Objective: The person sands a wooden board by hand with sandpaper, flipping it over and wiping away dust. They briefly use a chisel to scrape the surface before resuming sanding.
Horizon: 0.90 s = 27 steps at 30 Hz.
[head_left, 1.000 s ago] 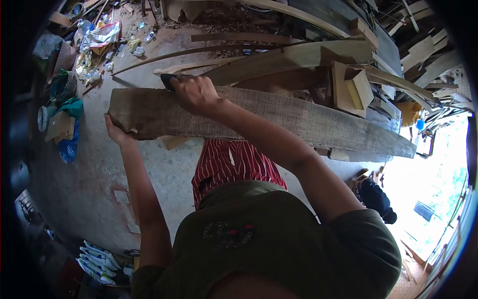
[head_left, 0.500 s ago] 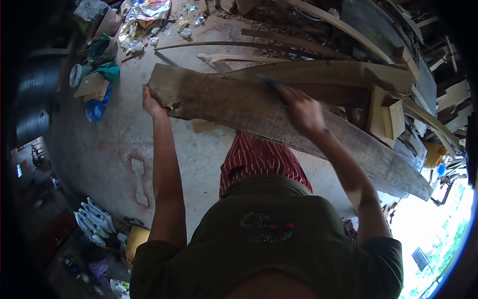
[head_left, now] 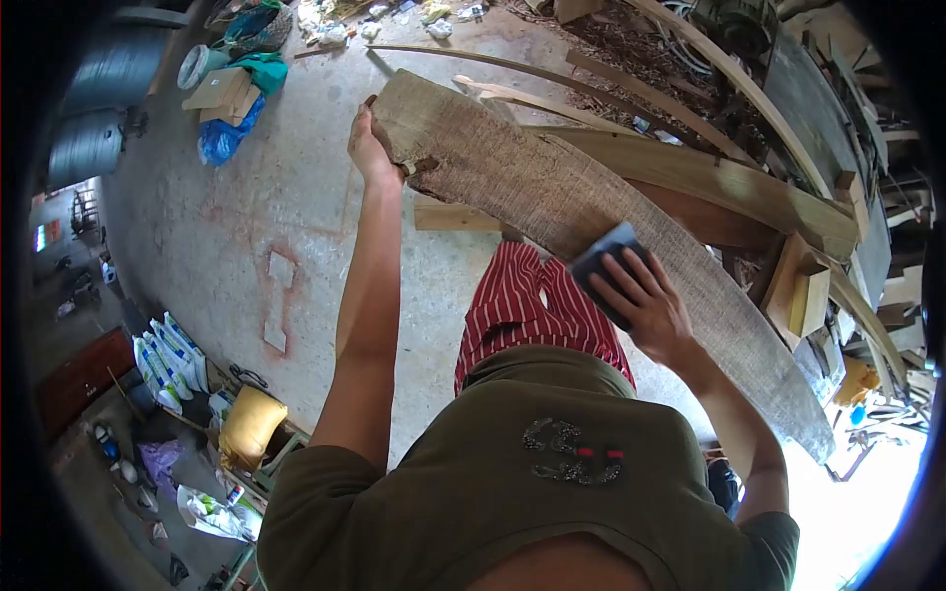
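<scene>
A long, curved, rough brown plank [head_left: 532, 172] slants across in front of me, from upper left to lower right. My left hand [head_left: 372, 153] is closed on its upper-left end, beside a broken notch in the edge. Under my right hand [head_left: 652, 307] a dark grey piece of sandpaper [head_left: 619, 244] lies flat against the plank's face, near the lower edge at mid-length. The fingers of that hand press over the sandpaper, and its underside is hidden.
Behind the plank lie a thick curved beam [head_left: 709, 172] and a wooden box-like piece [head_left: 793, 291]. Long thin strips [head_left: 512, 74] rest on the concrete floor [head_left: 227, 227]. Cardboard [head_left: 222, 94] and a blue bag [head_left: 229, 136] sit at upper left, a yellow sack [head_left: 254, 424] at lower left.
My right hand has slid the sandpaper down and to the right along the plank. The view has shifted, and the plank now slopes more steeply. My left hand keeps its hold on the end.
</scene>
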Each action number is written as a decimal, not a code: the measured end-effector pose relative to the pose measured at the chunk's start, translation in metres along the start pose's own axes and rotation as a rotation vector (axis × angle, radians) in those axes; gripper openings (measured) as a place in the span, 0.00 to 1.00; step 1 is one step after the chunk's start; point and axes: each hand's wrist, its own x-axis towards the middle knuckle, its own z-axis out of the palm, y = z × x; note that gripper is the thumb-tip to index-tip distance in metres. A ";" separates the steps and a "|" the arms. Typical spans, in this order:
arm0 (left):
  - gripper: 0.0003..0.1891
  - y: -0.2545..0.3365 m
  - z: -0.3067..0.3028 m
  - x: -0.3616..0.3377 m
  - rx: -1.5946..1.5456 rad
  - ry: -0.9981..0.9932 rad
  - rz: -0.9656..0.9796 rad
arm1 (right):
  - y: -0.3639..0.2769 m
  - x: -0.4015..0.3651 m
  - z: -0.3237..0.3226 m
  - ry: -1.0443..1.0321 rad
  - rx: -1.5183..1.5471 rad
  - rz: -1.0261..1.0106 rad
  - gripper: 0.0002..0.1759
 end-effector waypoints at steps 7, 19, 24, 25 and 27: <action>0.21 -0.010 -0.012 0.012 -0.013 -0.102 -0.116 | -0.067 0.193 0.000 0.313 -0.015 -0.124 0.34; 0.37 0.002 -0.034 -0.050 0.499 0.003 -0.051 | -0.020 -0.038 0.027 0.198 0.061 0.219 0.37; 0.37 -0.057 -0.030 -0.140 0.195 0.162 -0.126 | -0.022 -0.082 0.048 0.280 0.030 0.333 0.35; 0.37 -0.065 -0.019 -0.160 0.148 0.159 -0.176 | -0.028 -0.063 0.048 0.322 0.023 0.326 0.35; 0.36 -0.073 0.008 -0.197 0.099 0.044 -0.252 | -0.034 -0.021 0.051 0.453 0.008 0.278 0.35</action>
